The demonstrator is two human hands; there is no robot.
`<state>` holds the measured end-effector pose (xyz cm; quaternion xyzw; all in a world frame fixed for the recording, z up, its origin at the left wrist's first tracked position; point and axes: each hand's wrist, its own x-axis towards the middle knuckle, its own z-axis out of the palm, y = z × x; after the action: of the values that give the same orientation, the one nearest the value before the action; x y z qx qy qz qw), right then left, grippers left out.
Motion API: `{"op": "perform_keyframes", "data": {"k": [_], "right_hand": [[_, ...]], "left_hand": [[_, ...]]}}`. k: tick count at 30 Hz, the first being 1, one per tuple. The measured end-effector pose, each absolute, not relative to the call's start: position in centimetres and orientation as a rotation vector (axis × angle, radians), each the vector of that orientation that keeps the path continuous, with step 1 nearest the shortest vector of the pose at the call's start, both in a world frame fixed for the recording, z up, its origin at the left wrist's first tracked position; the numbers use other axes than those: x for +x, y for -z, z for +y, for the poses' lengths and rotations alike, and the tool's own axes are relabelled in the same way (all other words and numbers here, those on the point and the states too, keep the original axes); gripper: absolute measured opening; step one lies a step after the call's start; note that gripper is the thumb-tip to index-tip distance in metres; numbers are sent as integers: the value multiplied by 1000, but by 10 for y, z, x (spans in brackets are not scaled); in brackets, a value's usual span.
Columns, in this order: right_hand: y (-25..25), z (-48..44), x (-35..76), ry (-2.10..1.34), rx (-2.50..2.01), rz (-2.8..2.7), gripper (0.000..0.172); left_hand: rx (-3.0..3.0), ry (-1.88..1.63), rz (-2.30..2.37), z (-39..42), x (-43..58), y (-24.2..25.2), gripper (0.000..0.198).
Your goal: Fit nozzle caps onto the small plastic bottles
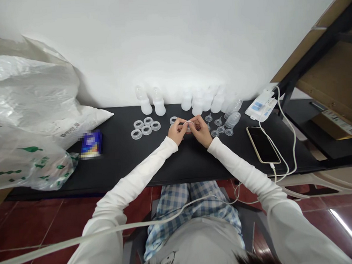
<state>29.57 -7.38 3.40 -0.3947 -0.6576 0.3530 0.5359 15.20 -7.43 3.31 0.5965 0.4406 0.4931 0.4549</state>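
Observation:
My left hand (176,131) and my right hand (200,131) meet over the middle of the black table (166,165), fingers curled together around a small clear ring part (188,125). Several clear plastic rings (145,127) lie just left of my hands. Small clear nipples (217,126) and stacked clear caps (233,119) lie to the right. Clear bottles (145,100) stand along the wall behind, with more bottles (204,98) further right.
Big white plastic sacks (25,98) and a green-printed bag (24,166) crowd the table's left end. A blue packet (91,144) lies near them. A phone (263,144) on a white cable (288,140) lies at the right, beside a power strip (261,104) and a shelf (325,77).

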Motion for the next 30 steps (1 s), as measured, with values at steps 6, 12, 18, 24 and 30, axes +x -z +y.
{"op": "perform_keyframes", "data": {"k": [6, 12, 18, 24, 30], "right_hand": [[-35, -71, 303, -767, -953, -1638, 36], [-33, -68, 304, -786, -958, -1620, 36], [-31, -66, 301, -910, -922, -1576, 38], [-31, -68, 299, -893, -934, -1544, 36], [-28, -67, 299, -941, -963, -1510, 38]], "left_hand": [[1363, -1236, 973, -74, 151, -35, 45], [1324, -1245, 978, -71, 154, -29, 39], [1327, -1240, 1122, -65, 152, -17, 36], [1410, -1259, 1211, -68, 152, -24, 32], [1423, -1275, 1117, -69, 151, -32, 32]]}}
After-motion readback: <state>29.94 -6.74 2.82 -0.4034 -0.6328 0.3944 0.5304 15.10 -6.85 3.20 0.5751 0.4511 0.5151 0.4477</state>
